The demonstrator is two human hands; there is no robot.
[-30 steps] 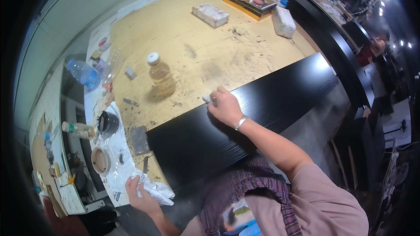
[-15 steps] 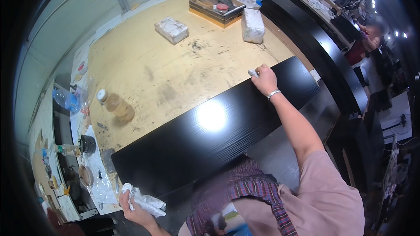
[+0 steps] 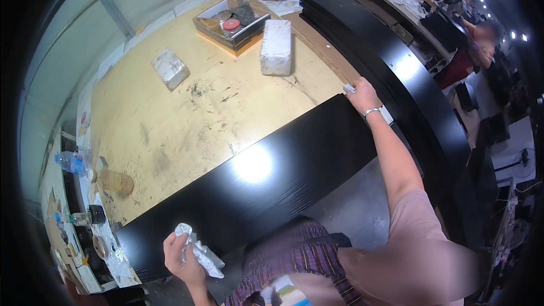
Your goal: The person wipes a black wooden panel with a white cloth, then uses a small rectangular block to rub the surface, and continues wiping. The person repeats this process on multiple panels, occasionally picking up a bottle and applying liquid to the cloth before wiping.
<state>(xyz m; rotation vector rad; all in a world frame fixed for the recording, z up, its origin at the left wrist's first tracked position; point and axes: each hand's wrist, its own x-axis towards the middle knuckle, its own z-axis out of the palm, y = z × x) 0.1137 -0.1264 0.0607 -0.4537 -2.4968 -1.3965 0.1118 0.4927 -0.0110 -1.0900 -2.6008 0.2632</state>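
A long, glossy black board (image 3: 294, 164) lies slantwise along the table's near side, its surface faintly streaked and reflecting a lamp. At its far right end, my right hand (image 3: 362, 97) is closed on a small pale grey piece (image 3: 348, 88), whose kind I cannot make out. My left hand (image 3: 180, 255) grips a crumpled white cloth (image 3: 205, 258) in front of the board's near left part. Whether the cloth touches the board I cannot tell.
The tan, stained table (image 3: 170, 113) bears two white wrapped blocks (image 3: 276, 48), an open box (image 3: 235, 39) of small items and a bottle of brownish liquid (image 3: 116, 182). Stacked black boards (image 3: 391, 56) stand at right. A person (image 3: 473, 51) works beyond them.
My right hand has moved along the board to its far right end with the pale piece. The left hand, with the cloth, has come up and rightward. The whole view has shifted.
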